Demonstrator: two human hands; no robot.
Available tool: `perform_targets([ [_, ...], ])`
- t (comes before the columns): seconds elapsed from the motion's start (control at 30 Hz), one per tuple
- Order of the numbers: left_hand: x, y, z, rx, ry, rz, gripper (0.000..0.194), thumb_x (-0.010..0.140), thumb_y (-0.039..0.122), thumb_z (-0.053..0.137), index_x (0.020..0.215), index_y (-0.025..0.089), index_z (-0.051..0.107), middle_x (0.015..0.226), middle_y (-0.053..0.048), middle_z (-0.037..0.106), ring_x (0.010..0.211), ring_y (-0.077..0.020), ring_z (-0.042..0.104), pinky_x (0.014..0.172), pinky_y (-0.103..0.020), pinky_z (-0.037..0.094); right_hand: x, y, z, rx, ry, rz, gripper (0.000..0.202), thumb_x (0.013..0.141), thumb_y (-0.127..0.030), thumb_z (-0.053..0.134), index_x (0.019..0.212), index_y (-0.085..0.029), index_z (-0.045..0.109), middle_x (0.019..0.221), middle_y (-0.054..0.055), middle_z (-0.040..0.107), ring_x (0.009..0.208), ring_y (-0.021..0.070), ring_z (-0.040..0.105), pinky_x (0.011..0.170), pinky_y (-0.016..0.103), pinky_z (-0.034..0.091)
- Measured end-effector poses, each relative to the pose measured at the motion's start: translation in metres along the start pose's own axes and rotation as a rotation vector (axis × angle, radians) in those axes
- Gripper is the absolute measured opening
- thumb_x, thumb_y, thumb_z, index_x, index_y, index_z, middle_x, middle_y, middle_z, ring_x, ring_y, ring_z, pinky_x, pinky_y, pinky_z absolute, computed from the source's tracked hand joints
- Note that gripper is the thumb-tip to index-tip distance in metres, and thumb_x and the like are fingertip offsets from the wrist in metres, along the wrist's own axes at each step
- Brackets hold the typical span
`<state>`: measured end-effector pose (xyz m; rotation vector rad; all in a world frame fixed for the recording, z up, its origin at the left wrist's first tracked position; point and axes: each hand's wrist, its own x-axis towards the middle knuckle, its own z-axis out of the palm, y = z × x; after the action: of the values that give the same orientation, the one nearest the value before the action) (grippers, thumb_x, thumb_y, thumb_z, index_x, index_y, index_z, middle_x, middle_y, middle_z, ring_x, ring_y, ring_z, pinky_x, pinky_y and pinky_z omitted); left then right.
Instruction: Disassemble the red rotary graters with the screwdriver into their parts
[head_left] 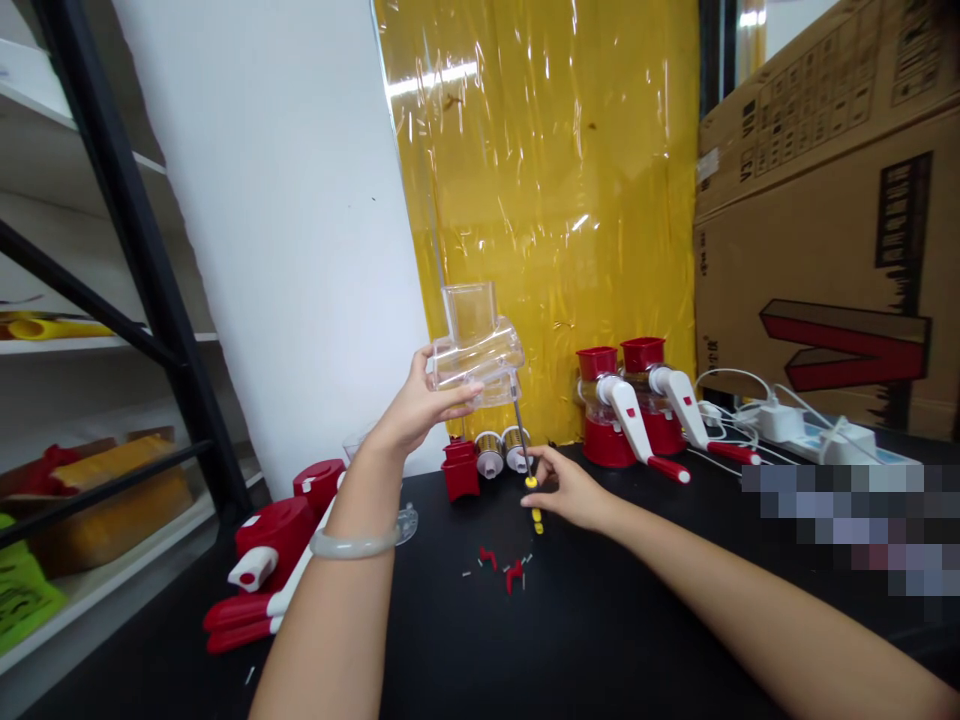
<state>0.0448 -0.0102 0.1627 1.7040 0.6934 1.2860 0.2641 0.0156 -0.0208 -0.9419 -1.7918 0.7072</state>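
My left hand (431,400) grips a clear plastic grater housing (476,345) from its left side and holds it up above the black table. The housing has a square chute on top and a round barrel below. My right hand (562,488) pinches a screwdriver (537,515) by its yellow and black handle. Its long shaft points upward, and the tip meets the lower right edge of the housing. Whether a screw sits at the tip is too small to tell. Below the hands, small red plastic parts (514,576) lie on the table among several little screws (466,574).
Two assembled red-and-white crank graters (609,420) stand at the back right, beside a white power strip (817,435) with cables. Behind my hands are red hoppers (460,470) and grater drums (490,455). Red bases (276,535) and crank handles (240,622) lie left. A large carton (817,230) rises at right.
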Motion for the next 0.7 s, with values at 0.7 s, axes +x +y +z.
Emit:
perform_targets([
  [0.7, -0.0012, 0.0010, -0.0009, 0.006, -0.014, -0.015, 0.077, 0.062, 0.020, 0.085, 0.123, 0.029, 0.038, 0.105, -0.007, 0.064, 0.103, -0.0273, 0.064, 0.088, -0.051, 0.053, 0.0015, -0.0010, -0.0068, 0.023, -0.046, -0.021, 0.065, 0.070, -0.037, 0.078, 0.126, -0.019, 0.051, 0.080, -0.002, 0.061, 0.085, 0.0186, 0.067, 0.090, 0.042, 0.051],
])
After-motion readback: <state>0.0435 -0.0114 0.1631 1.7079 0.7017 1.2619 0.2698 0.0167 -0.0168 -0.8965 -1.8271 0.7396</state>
